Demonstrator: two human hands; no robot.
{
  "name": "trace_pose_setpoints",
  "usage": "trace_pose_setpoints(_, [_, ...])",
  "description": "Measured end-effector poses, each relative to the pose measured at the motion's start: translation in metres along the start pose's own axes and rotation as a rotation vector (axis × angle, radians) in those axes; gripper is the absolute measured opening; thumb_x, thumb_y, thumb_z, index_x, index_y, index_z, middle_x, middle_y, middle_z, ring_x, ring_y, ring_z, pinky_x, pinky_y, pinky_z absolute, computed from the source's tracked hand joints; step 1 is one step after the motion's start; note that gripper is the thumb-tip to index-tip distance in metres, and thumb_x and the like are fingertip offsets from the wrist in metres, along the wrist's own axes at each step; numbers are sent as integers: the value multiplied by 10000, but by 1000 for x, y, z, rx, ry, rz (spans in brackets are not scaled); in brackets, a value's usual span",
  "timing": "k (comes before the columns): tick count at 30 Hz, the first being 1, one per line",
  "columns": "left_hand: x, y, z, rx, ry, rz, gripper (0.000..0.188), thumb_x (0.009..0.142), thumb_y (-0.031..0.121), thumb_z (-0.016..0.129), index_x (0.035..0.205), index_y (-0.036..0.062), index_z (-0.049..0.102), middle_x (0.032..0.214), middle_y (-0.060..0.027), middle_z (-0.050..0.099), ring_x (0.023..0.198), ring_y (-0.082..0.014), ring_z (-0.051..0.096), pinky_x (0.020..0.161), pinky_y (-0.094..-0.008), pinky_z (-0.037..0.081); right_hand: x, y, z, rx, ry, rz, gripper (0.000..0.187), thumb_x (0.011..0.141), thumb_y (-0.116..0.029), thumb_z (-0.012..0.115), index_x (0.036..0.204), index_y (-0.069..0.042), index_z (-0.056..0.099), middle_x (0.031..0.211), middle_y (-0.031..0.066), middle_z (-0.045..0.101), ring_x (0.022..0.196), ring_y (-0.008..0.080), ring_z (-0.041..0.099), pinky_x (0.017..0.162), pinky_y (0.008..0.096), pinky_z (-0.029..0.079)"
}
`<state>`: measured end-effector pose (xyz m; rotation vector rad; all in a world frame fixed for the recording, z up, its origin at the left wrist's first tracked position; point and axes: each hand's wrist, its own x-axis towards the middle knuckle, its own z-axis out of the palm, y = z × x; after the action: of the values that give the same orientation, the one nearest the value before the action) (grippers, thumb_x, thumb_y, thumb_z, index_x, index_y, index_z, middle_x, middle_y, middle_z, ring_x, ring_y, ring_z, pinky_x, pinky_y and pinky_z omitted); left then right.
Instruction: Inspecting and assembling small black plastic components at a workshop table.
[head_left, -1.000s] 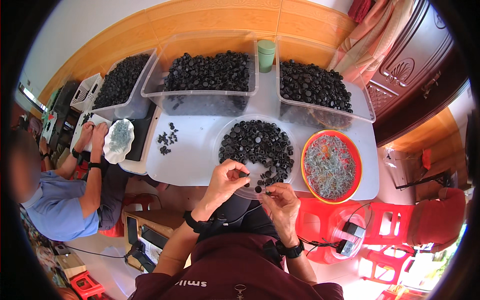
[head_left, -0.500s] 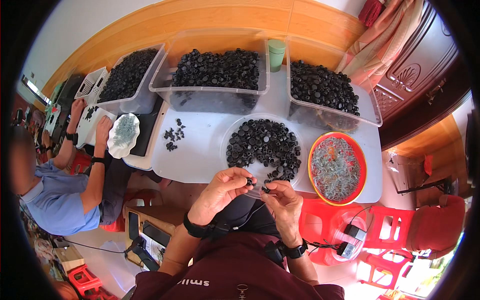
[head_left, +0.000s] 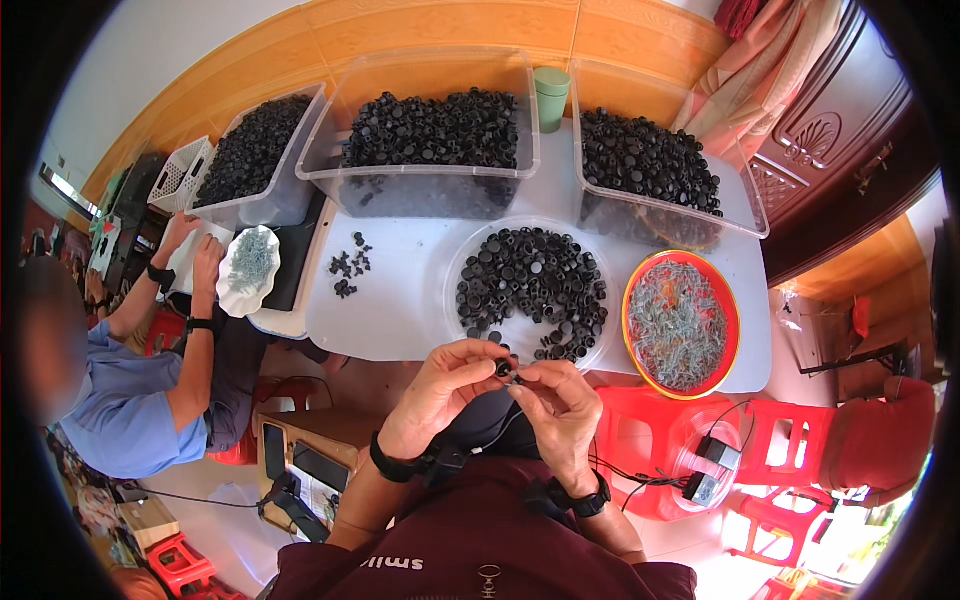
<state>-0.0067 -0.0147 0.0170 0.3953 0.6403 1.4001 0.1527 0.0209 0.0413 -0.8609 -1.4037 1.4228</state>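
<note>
While both hands meet near the table [head_left: 400, 310] edge, the left hand [head_left: 445, 392] pinches a black cap [head_left: 503, 368]; the right hand [head_left: 560, 408] fingers grip something too small to tell, just near the round tray [head_left: 455, 262]

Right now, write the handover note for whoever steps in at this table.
Left hand: pinching a small black cap at the fingertips.
Right hand: fingertips meet the same cap; whether it holds a metal piece is too small to tell.
Supplies: round clear tray of black caps straight ahead, orange bowl of small metal pieces to its right.
Done: one cap picked up, in hand.
Left: the tray remains well filled with caps.
</note>
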Motion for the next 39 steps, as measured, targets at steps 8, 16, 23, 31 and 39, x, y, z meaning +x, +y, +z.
trace_pose_setpoints(8, [-2,0,4,46,37,4,183,854,20,575,1031,6,616,997,-104,638,880,-143,629,792,-249,532,-1,0,5,-188,57,-132,200,710,59,696,900,3,664,846,90,622,722,146,617,632,240,500])
trace_pose_setpoints(16, [0,-2,4,51,42,5,183,845,17,587,1025,7,622,994,-95,640,888,-143,626,794,-254,528,-1,-1,5,-270,63,-161,203,708,51,705,900,-5,668,849,87,622,707,146,616,619,235,501])
trace_pose_setpoints(23, [-1,-2,5,86,56,11,182,842,21,594,1021,8,629,985,-82,641,880,-137,623,775,-247,526,-1,-1,5,-347,67,-188,206,700,37,716,894,-12,670,841,81,620,698,150,607,608,240,491])
trace_pose_setpoints(31, [-1,-2,3,81,51,2,184,844,28,596,1023,4,627,984,-81,642,871,-136,624,763,-241,526,-1,-4,5,-365,70,-191,201,698,22,721,889,-21,673,840,79,625,689,155,609,592,243,487])
trace_pose_setpoints(39, [0,-4,4,61,44,0,187,840,20,599,1024,-4,625,980,-93,644,869,-141,627,766,-253,531,-2,-3,4,-372,66,-171,203,699,15,723,893,-16,669,847,81,629,693,156,617,594,247,497])
